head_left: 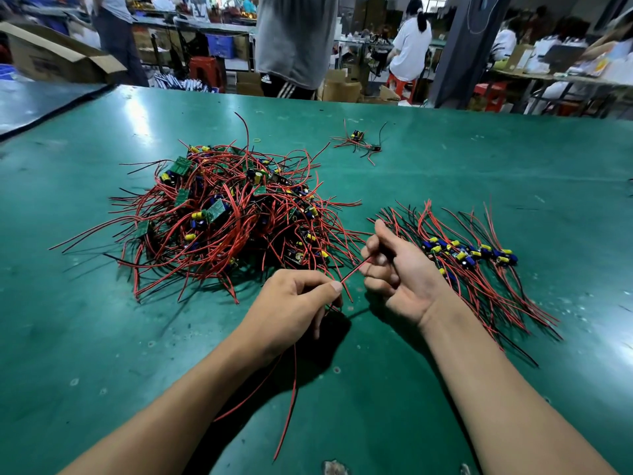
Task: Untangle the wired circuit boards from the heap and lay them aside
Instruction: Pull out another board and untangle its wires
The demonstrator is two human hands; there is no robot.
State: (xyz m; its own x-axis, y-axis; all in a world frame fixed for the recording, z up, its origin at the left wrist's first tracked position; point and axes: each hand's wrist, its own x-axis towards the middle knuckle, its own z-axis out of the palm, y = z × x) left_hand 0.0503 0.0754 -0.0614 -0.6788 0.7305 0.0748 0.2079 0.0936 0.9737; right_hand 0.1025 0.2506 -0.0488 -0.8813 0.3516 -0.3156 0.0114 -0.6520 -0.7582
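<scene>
A tangled heap [226, 214] of small green circuit boards with red and black wires lies left of centre on the green table [479, 173]. To the right, a row of laid-out boards [469, 253] has its wires fanned straight. My left hand [294, 303] pinches a red wire [352, 270] between thumb and forefinger, and more red wire trails from under it toward me. My right hand [394, 269], palm turned up, pinches the other end of that same wire. Any board on this wire is hidden by my hands.
Two stray wired boards [359, 142] lie farther back on the table. A person in a grey shirt [294, 39] stands at the far edge. Cardboard boxes [51, 53], red stools and other workers fill the background.
</scene>
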